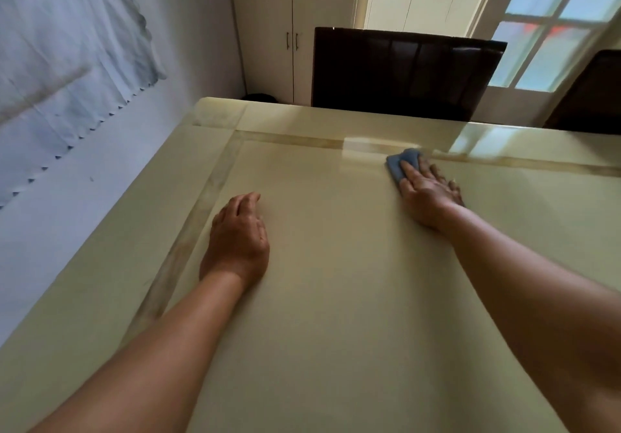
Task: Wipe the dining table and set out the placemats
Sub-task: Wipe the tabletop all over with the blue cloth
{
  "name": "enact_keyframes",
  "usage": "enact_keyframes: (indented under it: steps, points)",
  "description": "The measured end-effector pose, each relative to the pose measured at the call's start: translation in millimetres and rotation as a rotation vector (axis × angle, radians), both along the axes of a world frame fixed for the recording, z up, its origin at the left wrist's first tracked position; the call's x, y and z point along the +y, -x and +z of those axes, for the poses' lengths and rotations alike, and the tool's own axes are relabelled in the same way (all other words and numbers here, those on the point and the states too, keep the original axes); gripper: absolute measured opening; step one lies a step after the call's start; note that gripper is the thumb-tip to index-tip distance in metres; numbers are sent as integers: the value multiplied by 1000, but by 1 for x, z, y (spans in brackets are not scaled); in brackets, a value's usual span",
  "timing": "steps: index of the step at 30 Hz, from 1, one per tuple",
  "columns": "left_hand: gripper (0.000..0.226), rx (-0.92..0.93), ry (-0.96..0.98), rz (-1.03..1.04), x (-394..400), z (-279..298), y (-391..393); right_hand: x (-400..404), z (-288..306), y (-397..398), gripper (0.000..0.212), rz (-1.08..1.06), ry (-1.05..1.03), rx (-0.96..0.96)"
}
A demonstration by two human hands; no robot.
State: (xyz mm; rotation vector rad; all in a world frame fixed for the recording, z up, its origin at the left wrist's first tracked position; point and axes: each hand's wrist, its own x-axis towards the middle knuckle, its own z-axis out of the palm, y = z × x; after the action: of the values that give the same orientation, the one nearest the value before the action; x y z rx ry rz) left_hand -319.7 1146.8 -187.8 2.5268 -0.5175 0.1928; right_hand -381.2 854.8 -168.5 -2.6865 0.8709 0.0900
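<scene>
A glossy cream dining table [336, 315] with a darker inlaid border fills most of the view. My right hand [426, 194] lies flat with straight fingers on a small blue cloth [400, 165], pressing it onto the table near the far border strip. My left hand [238, 237] rests palm down on the bare tabletop near the left border, fingers loosely bent, holding nothing. No placemats are in view.
A dark brown chair back [403, 69] stands against the table's far edge, and part of another chair [591, 93] shows at the far right. A white wall with a hanging cloth [67, 49] runs along the left. Cream cabinets [292, 39] and a glazed door [551, 29] lie behind.
</scene>
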Motion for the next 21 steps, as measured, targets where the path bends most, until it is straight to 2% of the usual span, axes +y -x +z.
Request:
enact_keyframes:
  steps: [4, 7, 9, 11, 15, 21]
  points:
    - [28, 51, -72, 0, -1, 6, 3, 67, 5, 33, 52, 184, -15, 22]
    - [28, 169, -138, -24, -1, 18, 2, 145, 1, 51, 51, 341, -74, -2]
    - [29, 186, -178, -38, -1, 27, 7, 200, -6, 60, 51, 466, -91, -42]
    - [28, 173, -128, 4, 5, 32, 17, 233, -12, 65, 54, 539, -94, -55]
    - [25, 171, -65, 60, 21, 33, 53, 230, -13, 60, 58, 556, -83, -45]
    - [44, 202, -66, 53, 22, 38, 99, 210, -4, 60, 52, 580, -149, -56]
